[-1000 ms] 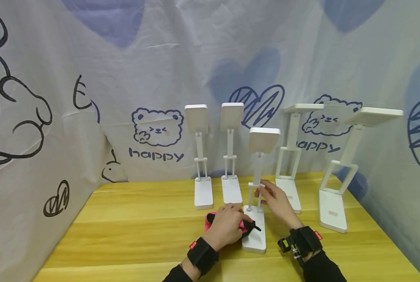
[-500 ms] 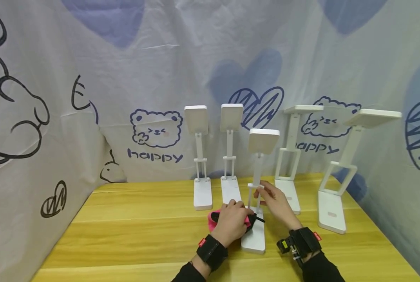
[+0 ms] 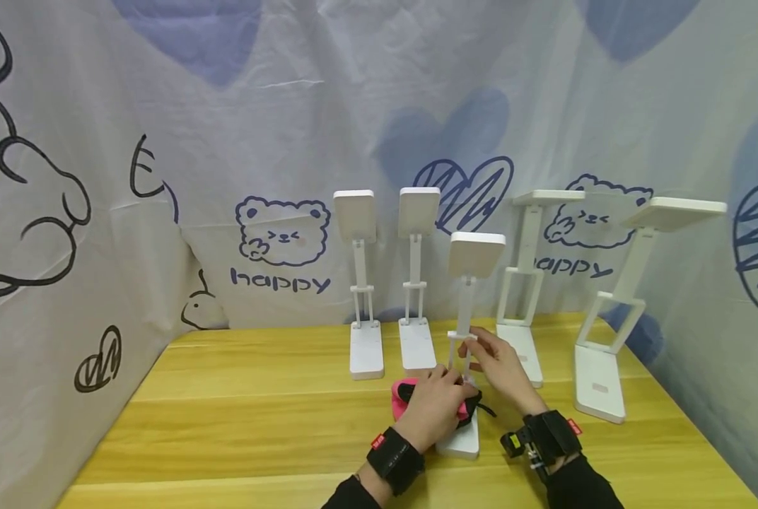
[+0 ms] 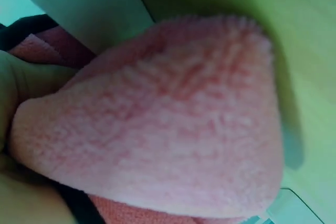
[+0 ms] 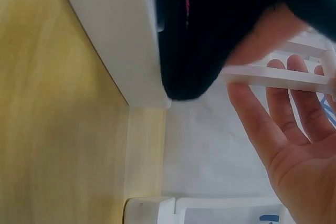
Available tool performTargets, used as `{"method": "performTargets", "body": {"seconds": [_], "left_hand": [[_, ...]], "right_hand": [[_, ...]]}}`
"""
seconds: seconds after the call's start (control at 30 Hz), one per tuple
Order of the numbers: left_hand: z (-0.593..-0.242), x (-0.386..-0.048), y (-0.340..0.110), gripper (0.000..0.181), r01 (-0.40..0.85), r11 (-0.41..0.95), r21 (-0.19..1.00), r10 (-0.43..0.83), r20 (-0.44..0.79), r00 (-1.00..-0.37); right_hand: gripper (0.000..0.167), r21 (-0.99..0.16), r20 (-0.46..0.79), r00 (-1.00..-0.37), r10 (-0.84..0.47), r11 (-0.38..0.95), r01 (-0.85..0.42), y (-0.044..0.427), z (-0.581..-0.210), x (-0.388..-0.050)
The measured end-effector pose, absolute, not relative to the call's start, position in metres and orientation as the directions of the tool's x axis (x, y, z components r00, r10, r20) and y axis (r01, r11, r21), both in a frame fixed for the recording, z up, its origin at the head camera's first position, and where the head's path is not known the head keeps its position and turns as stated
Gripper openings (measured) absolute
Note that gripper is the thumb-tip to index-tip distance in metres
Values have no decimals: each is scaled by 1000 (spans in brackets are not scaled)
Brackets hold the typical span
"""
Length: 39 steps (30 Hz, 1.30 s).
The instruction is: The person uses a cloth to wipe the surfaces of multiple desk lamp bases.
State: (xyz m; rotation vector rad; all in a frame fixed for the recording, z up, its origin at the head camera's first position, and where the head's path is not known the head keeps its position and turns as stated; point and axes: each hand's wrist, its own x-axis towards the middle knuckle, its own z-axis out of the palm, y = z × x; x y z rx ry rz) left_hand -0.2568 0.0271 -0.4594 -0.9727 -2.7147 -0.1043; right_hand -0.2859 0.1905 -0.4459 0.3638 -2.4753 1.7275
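Note:
A white folding lamp [image 3: 476,256] stands at the middle front of the wooden table, its head raised. My left hand [image 3: 435,408] grips a pink and black cloth [image 3: 401,397] on the lamp's base [image 3: 460,445], covering much of it. In the left wrist view the fuzzy pink cloth [image 4: 173,124] fills the middle, bunched in the fingers. My right hand [image 3: 501,365] holds a thin strut of the same lamp; the right wrist view shows the thumb and fingers of this hand [image 5: 294,135] around the white strut [image 5: 278,77].
Two similar white lamps [image 3: 366,350] [image 3: 417,346] stand behind to the left. Two more [image 3: 520,350] [image 3: 599,385] are on the right, their heads level. A patterned white cloth [image 3: 283,141] hangs behind the wooden table [image 3: 239,410].
My left hand has slid to the right with the cloth, further over the lamp's base. The right hand stays on the strut, and the lamps have not moved.

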Motion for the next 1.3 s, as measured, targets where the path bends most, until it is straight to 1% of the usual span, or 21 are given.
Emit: {"method": "performTargets", "body": {"seconds": [0.27,0.4,0.57,0.73,0.97,1.03,1.13,1.17,1.23,1.3], "left_hand": [[-462,-255,21,36,725,687,-35,700,296,-649],[-460,-253,17,39,764,644,-35,742,274,-612],[-453,-249,10,44,812,583,38,791,200,-577],[-449,-244,1,47,832,542,115,819,150,-554],[-441,-242,-18,41,843,503,191,844,101,-527],[-438,-245,-23,39,840,503,203,845,90,-527],[-436,-250,-30,36,823,527,211,829,86,-553],[-437,-251,-32,37,815,540,207,819,90,-566],[-439,-254,-35,38,785,587,196,786,92,-611],[-441,-256,-36,37,760,629,163,754,110,-648]], "right_hand": [[35,-905,227,-963,-144,333,-263,190,-446,-287],[34,-906,233,-960,-156,325,-273,192,-446,-287],[33,-905,227,-961,-160,329,-269,193,-447,-287],[32,-906,231,-961,-152,326,-269,192,-447,-287],[32,-914,218,-963,-159,313,-259,189,-446,-286],[32,-913,216,-963,-160,317,-258,189,-445,-286],[31,-912,213,-964,-158,321,-254,189,-444,-287],[31,-911,213,-964,-158,324,-254,189,-444,-287],[30,-914,209,-966,-150,322,-247,189,-444,-288],[30,-914,202,-968,-151,326,-241,188,-444,-288]]}}
